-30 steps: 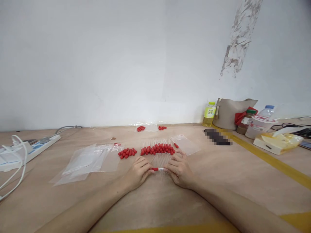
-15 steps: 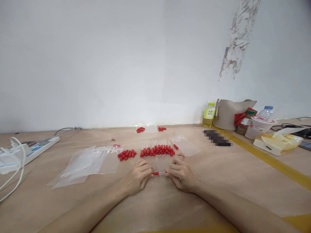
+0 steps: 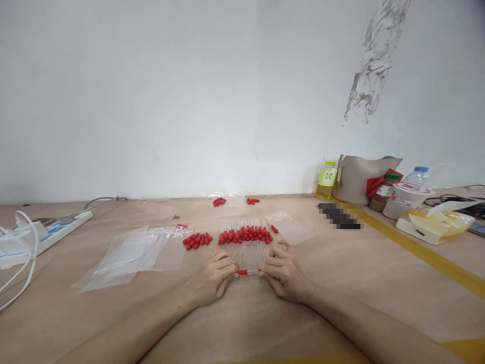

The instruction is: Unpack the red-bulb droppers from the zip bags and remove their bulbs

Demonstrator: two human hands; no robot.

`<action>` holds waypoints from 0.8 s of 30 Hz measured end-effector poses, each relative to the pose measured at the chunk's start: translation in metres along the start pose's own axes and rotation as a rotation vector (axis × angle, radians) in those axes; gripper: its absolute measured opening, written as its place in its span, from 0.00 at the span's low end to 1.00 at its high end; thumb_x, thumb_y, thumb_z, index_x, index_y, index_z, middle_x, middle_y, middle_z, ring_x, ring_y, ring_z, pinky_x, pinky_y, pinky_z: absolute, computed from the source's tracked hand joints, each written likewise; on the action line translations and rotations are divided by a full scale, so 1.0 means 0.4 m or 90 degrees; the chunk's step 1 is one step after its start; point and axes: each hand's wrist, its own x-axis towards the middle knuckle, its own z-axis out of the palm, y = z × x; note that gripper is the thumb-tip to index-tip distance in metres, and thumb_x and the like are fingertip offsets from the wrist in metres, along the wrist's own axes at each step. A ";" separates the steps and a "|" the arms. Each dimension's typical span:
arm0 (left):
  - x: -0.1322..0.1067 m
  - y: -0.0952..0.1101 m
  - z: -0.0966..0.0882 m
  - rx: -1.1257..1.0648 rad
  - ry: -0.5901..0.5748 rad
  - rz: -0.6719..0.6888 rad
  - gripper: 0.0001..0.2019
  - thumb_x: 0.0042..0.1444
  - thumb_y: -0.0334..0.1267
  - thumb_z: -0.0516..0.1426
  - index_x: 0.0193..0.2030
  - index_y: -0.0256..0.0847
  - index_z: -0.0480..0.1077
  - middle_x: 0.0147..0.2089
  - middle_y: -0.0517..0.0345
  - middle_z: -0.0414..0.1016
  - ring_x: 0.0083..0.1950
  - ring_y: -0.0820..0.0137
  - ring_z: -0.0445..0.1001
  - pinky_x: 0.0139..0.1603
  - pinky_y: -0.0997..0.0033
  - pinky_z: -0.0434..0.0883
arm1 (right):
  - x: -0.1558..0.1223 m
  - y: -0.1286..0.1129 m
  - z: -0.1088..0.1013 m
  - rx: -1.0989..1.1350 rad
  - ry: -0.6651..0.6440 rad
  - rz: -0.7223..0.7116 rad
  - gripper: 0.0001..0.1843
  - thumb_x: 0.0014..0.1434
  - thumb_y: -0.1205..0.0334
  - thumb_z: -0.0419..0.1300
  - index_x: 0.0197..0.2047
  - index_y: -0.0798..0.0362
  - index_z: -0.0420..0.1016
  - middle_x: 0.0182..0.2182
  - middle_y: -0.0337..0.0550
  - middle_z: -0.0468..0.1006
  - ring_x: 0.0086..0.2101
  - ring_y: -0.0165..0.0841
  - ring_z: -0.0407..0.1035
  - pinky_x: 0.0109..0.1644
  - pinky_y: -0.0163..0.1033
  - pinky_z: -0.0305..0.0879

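My left hand [image 3: 216, 275] pinches a red rubber bulb [image 3: 242, 272], its tip showing past the fingers. Opposite it, my right hand [image 3: 285, 273] is closed on a clear glass dropper tube [image 3: 253, 272] whose end meets the bulb; how far it sits inside I cannot tell. Just beyond the fingers lie several bare glass tubes [image 3: 252, 253] side by side. Behind those is a row of droppers with red bulbs [image 3: 246, 234], their glass tips pointing at the wall. A pile of loose red bulbs [image 3: 197, 240] is to the left, and a single bulb [image 3: 275, 229] to the right.
Clear plastic bags [image 3: 125, 255] lie at left, another bag [image 3: 291, 228] at right. More red bulbs [image 3: 219, 202] rest near the wall. A power strip [image 3: 64, 235] with cables stands far left. At right are a tea bottle [image 3: 326, 181], a cup [image 3: 405, 201] and a tissue pack [image 3: 434, 225].
The view has shifted very slightly. Both hands hold the same place, with the bulb and tube still end to end between them.
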 end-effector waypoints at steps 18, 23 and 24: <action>-0.063 -0.056 -0.052 -0.067 0.162 -0.278 0.10 0.59 0.37 0.47 0.40 0.41 0.68 0.40 0.54 0.69 0.43 0.69 0.67 0.44 0.70 0.66 | -0.015 0.071 0.003 -0.098 0.040 0.172 0.10 0.58 0.64 0.51 0.34 0.50 0.73 0.25 0.38 0.75 0.30 0.29 0.63 0.49 0.44 0.44; -0.049 -0.132 -0.112 -0.021 0.302 -0.490 0.14 0.55 0.42 0.49 0.43 0.43 0.71 0.40 0.54 0.69 0.44 0.65 0.68 0.47 0.64 0.66 | 0.008 0.062 0.022 -0.101 0.062 0.233 0.08 0.56 0.66 0.52 0.33 0.50 0.73 0.25 0.39 0.75 0.30 0.30 0.64 0.45 0.42 0.45; -0.055 -0.157 -0.126 -0.032 0.326 -0.536 0.14 0.53 0.43 0.50 0.42 0.43 0.72 0.40 0.54 0.70 0.43 0.64 0.68 0.46 0.63 0.67 | 0.011 0.061 0.025 -0.102 0.059 0.234 0.08 0.55 0.67 0.53 0.32 0.51 0.73 0.25 0.39 0.75 0.30 0.30 0.64 0.45 0.42 0.45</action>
